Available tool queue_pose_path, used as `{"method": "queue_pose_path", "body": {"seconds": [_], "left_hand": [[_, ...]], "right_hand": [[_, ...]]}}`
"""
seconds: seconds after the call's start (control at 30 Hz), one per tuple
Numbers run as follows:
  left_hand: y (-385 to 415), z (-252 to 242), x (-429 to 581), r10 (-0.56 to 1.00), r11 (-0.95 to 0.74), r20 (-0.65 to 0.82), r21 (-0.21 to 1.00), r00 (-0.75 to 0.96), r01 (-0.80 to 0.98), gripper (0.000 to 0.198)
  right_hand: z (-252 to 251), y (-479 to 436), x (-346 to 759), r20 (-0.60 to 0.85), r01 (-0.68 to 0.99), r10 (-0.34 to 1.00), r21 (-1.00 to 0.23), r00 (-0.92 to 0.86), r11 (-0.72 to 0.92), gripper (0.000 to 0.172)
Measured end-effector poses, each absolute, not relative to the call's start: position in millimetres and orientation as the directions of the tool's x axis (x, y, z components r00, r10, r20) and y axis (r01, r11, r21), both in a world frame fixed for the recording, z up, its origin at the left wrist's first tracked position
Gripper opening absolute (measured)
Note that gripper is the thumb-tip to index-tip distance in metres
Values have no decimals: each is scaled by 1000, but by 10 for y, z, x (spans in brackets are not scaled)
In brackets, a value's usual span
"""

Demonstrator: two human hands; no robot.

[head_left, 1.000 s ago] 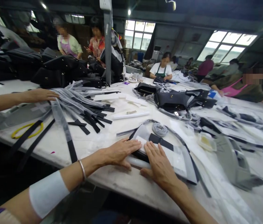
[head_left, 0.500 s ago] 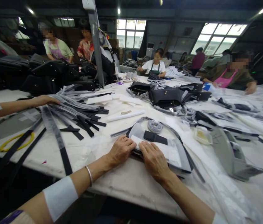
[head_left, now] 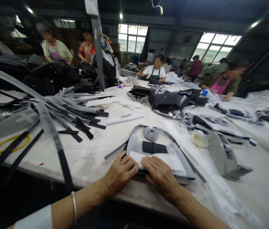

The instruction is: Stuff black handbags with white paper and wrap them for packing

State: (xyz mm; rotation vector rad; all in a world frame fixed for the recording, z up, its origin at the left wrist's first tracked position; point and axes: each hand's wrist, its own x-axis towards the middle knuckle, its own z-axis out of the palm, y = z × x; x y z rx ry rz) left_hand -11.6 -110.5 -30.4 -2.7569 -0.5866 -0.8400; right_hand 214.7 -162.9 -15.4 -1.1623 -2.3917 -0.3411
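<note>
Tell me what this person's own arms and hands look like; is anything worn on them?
The left hand and right hand are both gloveless. A thin, rounded, silver-coloured bangle circles the left wrist, and a wide, plain, pale bluish-white band covers part of that forearm; its material is unclear. The right forearm is bare as far as it shows.

The flat bag (head_left: 136,144) pairs smooth black leather-like material with cloudy film; the white sheet (head_left: 173,163) on it is matt and papery. Wrinkled translucent plastic sheathes the straps (head_left: 49,124). The bangle (head_left: 74,206) is polished silvery metal, the tub (head_left: 199,139) translucent plastic, the handbag (head_left: 164,101) low-sheen, leather-like.
</note>
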Motion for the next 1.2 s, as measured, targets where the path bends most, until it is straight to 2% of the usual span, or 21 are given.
{"method": "queue_pose_path", "body": {"seconds": [0.17,0.33,0.4,0.53,0.73,0.93,1.07,1.2], "left_hand": [[-1140,-392,-143,288,-877,605,-145,742,459,26],[-1200,-359,-104,272,-817,489,-337,829,467,22],[-1179,-341,-75,261,-807,463,-377,847,455,19],[-1100,-292,-67,225,-838,439,-368,870,403,16],[-992,-113,-64,228,-874,458,-293,859,388,25],[-896,0,-27,202,-890,579,-227,790,394,38],[-889,-96,0,193,-842,652,-274,733,464,42],[-861,-204,44,121,-809,735,-317,667,496,43]], "right_hand": [[-255,-1615,2142,544,785,626,100,-558,612,38],[-338,-1712,2064,609,829,617,125,-498,545,38],[-372,-1746,2025,614,848,636,109,-468,518,39],[-402,-1776,1935,600,879,683,74,-417,472,40],[-327,-1703,1823,590,915,724,64,-357,398,59],[-237,-1524,1836,650,935,684,129,-331,330,41],[-169,-1452,1866,621,918,691,132,-371,375,30],[-175,-1385,1865,621,910,693,84,-367,407,22]]}}
